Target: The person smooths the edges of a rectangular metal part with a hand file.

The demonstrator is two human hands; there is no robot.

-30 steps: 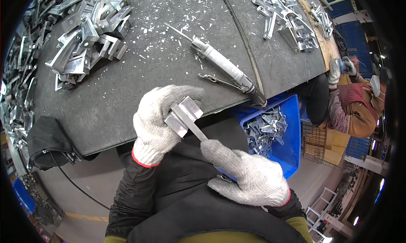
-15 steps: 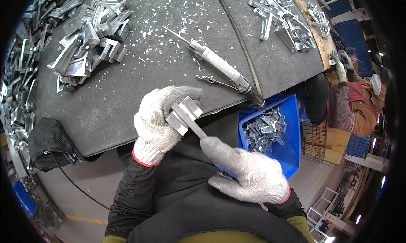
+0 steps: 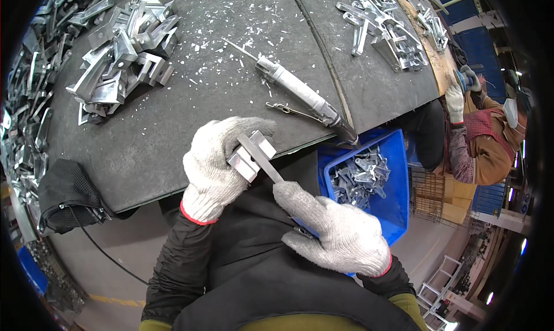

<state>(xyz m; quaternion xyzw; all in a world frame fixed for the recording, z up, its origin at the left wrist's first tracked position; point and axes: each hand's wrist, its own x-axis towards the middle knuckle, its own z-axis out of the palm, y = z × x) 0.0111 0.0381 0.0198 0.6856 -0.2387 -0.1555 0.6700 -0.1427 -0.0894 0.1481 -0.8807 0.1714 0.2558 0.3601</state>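
Observation:
In a white knitted glove, my left hand [image 3: 210,161] is closed round a small silver metal bracket [image 3: 243,165], held just off the table's near edge. My right hand [image 3: 343,233], gloved the same way, grips a flat grey file [image 3: 265,162] with the index finger stretched along it. The file's blade lies slantwise across the bracket's face. Its handle end is mostly hidden inside my right hand. Part of the bracket disappears behind the left glove's fingers.
A pencil-shaped power tool [image 3: 297,90] with a thin tip lies among metal shavings on the dark table [image 3: 173,129]. Bracket piles [image 3: 118,60] stand left, more brackets [image 3: 384,28] far right. A blue bin [image 3: 398,198] holds small parts. A co-worker [image 3: 490,135] works at right.
The file has slid up and left across the bracket, so its end reaches farther past it. My left hand stays nearly still. The co-worker's hands have shifted.

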